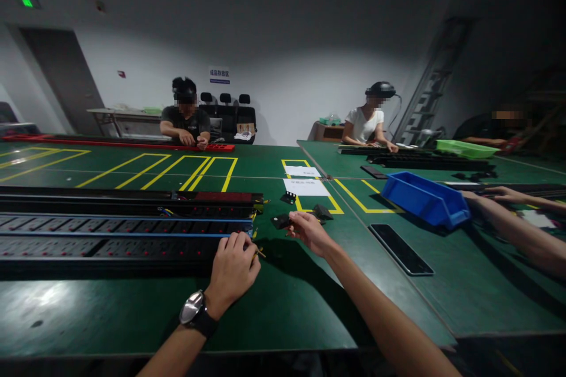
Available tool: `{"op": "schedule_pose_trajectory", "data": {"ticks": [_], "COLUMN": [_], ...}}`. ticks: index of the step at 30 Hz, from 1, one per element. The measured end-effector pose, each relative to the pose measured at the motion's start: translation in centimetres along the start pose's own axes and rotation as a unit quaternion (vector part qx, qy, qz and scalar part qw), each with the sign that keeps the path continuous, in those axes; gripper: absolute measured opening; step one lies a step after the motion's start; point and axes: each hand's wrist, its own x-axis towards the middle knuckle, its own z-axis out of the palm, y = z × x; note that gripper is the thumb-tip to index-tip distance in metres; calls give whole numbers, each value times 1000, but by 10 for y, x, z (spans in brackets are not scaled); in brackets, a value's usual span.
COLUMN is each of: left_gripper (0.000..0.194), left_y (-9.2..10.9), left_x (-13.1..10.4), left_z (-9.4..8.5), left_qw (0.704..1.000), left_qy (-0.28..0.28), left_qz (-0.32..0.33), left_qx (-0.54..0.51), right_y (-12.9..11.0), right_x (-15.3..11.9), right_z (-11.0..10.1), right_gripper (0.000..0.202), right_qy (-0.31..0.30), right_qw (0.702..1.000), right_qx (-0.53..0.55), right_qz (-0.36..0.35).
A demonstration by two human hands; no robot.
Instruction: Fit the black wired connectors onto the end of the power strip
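Note:
My left hand (233,268), with a watch (193,307) on its wrist, rests on the right end of the nearest long black strip (132,249), its fingers curled over the end where short wires (260,252) stick out. My right hand (308,232) pinches a small flat black part (280,221) just off the strips' ends. Behind the near strip lie a blue-edged strip (132,226) and another black strip (132,203). Small black pieces (323,212) lie beyond my right hand, and one more black piece (290,196) is by the white paper (306,187).
A blue bin (424,199) and a black phone (401,249) are on the green table (309,318) to the right. Another person's arms (517,224) reach in from the right edge. Two people work across the table, with a green tray (465,149) at the far right.

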Motion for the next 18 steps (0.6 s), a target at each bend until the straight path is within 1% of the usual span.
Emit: {"op": "schedule_pose_trajectory", "data": {"ticks": [2, 3, 5, 6, 7, 10, 11, 14, 18], "left_gripper": [12, 13, 13, 13, 12, 12, 11, 11, 18], "left_y": [0, 0, 0, 0, 0, 0, 1, 2, 3], "left_x": [0, 0, 0, 0, -1, 0, 0, 0, -1], "left_z": [0, 0, 0, 0, 0, -1, -1, -3, -6], "left_qw": [1000, 1000, 1000, 1000, 1000, 1000, 1000, 1000, 1000], "left_qy": [-1, 0, 5, 7, 9, 9, 6, -2, -16], "left_qz": [2, 4, 8, 9, 10, 7, 5, -3, -3], "left_qx": [-2, -3, -1, 1, 3, 7, 6, -1, -15], "right_y": [0, 0, -1, -1, 0, 3, 4, 6, 6], "right_x": [-2, -3, -4, -4, -4, -2, -1, -2, -6], "right_z": [2, 2, 4, 4, 4, 4, 4, 4, 4], "right_gripper": [34, 38, 54, 59, 58, 31, 25, 25, 30], "right_qy": [-11, -14, -17, -22, -30, -58, -66, -89, -141], "right_qw": [1000, 1000, 999, 999, 998, 994, 992, 986, 979], "right_qx": [-11, -17, -31, -40, -52, -94, -108, -137, -144], "right_qz": [-5, -7, -4, -3, -4, -17, -19, -4, 20]}}
